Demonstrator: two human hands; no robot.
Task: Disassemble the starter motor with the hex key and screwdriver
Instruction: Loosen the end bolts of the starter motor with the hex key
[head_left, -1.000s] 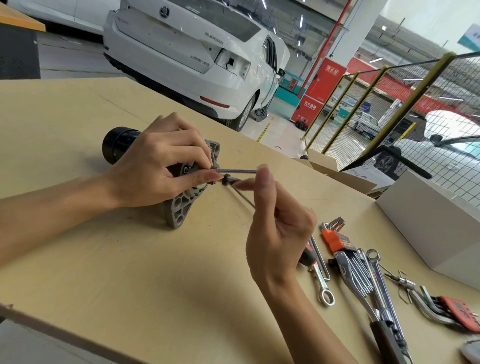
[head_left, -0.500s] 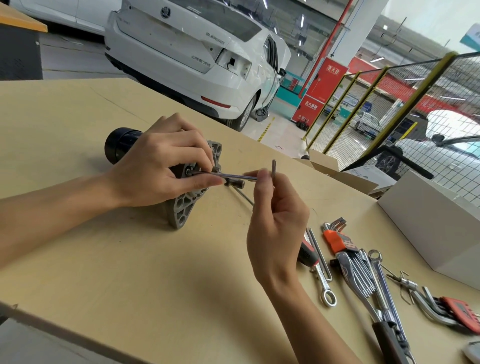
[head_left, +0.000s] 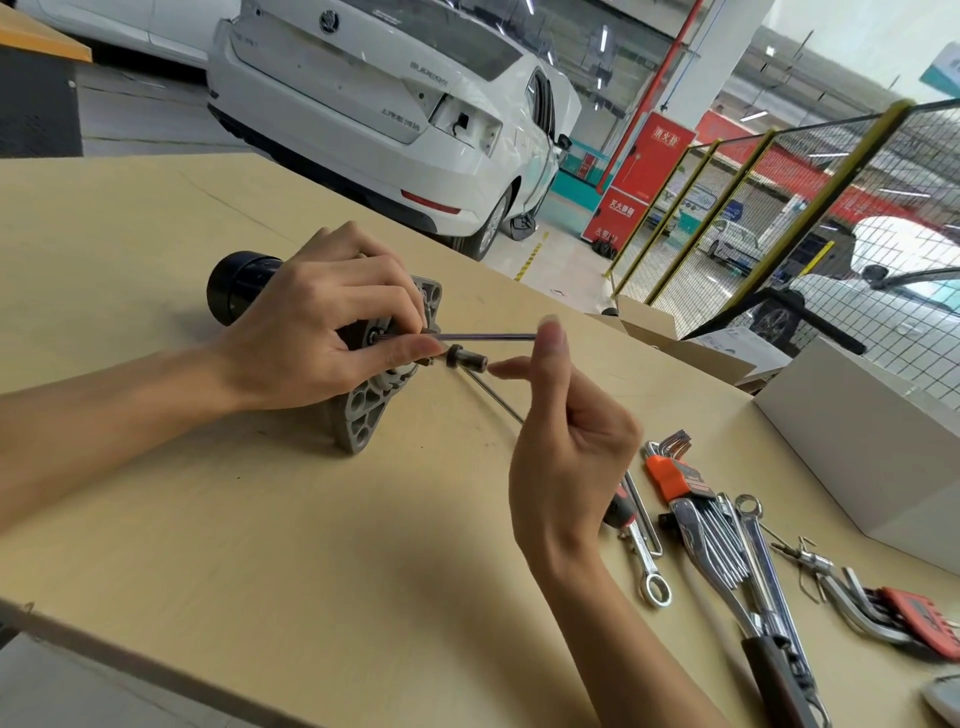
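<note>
Right hand (head_left: 566, 457) nearest, thumb and fingertips pinching far end of hex key (head_left: 488, 337); remaining fingers curled. Key shaft runs level from that pinch leftward into starter motor (head_left: 363, 415) end plate. Left hand (head_left: 311, 332) clasps motor from above, fingertips meeting at key tip. Motor lies on wooden table (head_left: 208, 519), black cylinder end away from grip. Screwdriver (head_left: 618, 512) lies behind right hand, shaft angled toward motor. Wrenches (head_left: 753, 561) and hex key sets (head_left: 675, 475) right of grip. White car (head_left: 395, 114) beyond table.
</note>
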